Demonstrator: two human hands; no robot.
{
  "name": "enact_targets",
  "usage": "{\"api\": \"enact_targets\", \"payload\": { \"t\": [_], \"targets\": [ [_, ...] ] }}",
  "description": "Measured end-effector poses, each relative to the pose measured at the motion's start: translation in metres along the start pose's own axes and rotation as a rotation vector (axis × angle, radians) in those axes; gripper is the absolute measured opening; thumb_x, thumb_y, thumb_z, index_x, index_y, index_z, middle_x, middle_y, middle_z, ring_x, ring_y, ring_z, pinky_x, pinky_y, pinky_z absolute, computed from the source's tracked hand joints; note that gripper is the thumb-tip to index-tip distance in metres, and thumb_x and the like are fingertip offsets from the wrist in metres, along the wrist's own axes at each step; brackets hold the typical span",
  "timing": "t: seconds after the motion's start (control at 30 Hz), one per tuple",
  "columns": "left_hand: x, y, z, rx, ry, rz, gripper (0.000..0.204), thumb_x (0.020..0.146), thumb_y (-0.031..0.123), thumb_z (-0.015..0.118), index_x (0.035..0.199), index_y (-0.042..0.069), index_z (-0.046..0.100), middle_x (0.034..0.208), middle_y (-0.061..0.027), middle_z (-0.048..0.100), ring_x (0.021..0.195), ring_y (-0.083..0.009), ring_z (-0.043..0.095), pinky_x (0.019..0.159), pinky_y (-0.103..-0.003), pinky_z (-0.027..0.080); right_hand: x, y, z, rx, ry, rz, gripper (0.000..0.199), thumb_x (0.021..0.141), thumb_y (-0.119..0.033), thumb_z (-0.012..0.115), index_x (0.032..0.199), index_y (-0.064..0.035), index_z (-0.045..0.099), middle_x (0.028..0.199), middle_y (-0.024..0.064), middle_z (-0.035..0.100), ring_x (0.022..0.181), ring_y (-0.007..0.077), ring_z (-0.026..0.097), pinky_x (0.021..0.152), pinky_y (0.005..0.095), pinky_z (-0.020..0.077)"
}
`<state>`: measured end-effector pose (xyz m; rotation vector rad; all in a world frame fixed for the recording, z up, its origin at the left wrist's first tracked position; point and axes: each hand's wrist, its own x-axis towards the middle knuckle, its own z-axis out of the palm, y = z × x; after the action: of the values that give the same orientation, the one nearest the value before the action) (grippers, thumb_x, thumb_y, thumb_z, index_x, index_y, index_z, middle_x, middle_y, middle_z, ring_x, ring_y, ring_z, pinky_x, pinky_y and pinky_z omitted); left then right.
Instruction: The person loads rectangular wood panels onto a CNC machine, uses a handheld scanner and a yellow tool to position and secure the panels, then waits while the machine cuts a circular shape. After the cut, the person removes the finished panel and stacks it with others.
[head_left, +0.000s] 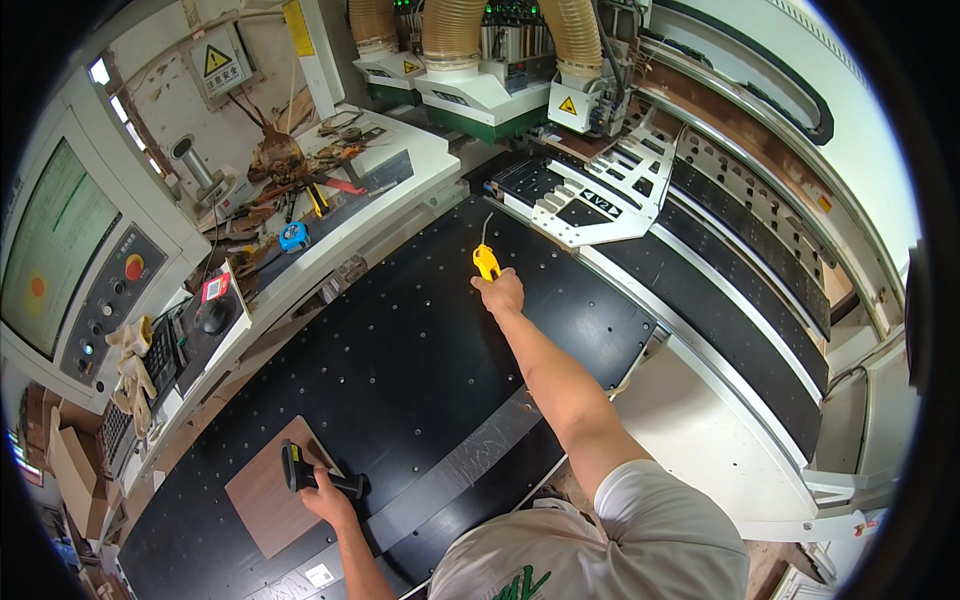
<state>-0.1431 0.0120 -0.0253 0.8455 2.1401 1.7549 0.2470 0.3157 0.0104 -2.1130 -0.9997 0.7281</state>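
Note:
My right hand [503, 292], its arm stretched far forward, is closed round a yellow air blow gun [484, 260]. The gun's thin bent metal nozzle points away from me over the black work table [400, 350]. Lower left, my left hand [328, 497] grips a black handheld barcode scanner [293, 466]. Under the scanner a brown wood-grain panel [262, 508] lies flat on the table. I cannot tell whether the scanner touches it. My fingers partly cover the grips of both tools.
A machine head with ribbed hoses [450, 35] stands at the far side, beside a white slotted plate [600, 200]. The left counter holds a blue tape measure [293, 237], a mouse [213, 316], work gloves [133, 365] and scattered tools. A control screen [55, 250] stands farther left.

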Motion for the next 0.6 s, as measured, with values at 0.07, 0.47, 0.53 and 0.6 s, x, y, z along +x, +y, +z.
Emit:
{"api": "enact_targets", "payload": {
  "t": [0.07,0.47,0.53,0.6],
  "targets": [
    [0.0,0.0,0.0,0.003,-0.007,-0.001,0.04,0.096,0.029,0.071,0.096,-0.01,0.069,0.087,-0.0083,0.07,0.078,-0.0174,0.061,0.074,-0.036,0.05,0.0,0.0,0.0,0.009,-0.001,-0.007,0.065,0.083,-0.041,0.088,0.125,0.0023,0.062,0.127,0.0227,0.069,0.119,0.04,0.069,0.101,0.0486,0.0561],
    [-0.004,0.015,-0.001,0.009,-0.033,-0.063,0.036,0.094,0.024,0.069,0.097,-0.011,0.069,0.09,-0.0099,0.071,0.083,-0.02,0.062,0.081,-0.037,0.05,-0.001,0.0,0.0,0.002,0.003,-0.016,0.066,0.084,-0.041,0.088,0.126,0.002,0.061,0.128,0.0225,0.069,0.119,0.0401,0.068,0.101,0.0489,0.056],
    [-0.003,0.015,-0.002,0.018,-0.036,-0.068,0.035,0.094,0.024,0.069,0.097,-0.011,0.069,0.09,-0.0098,0.071,0.083,-0.0198,0.062,0.081,-0.036,0.05,-0.001,0.0,0.0,-0.001,0.002,-0.016,0.066,0.084,-0.041,0.088,0.126,0.002,0.061,0.128,0.0225,0.069,0.12,0.0402,0.068,0.101,0.049,0.0559],
    [-0.003,0.013,-0.001,0.016,-0.034,-0.065,0.035,0.094,0.024,0.069,0.097,-0.011,0.068,0.09,-0.0098,0.071,0.083,-0.0197,0.062,0.08,-0.036,0.05,-0.001,0.0,0.0,-0.007,-0.002,-0.01,0.066,0.084,-0.041,0.088,0.126,0.002,0.061,0.128,0.0225,0.069,0.12,0.0402,0.068,0.101,0.0491,0.0558]
  ]
}}
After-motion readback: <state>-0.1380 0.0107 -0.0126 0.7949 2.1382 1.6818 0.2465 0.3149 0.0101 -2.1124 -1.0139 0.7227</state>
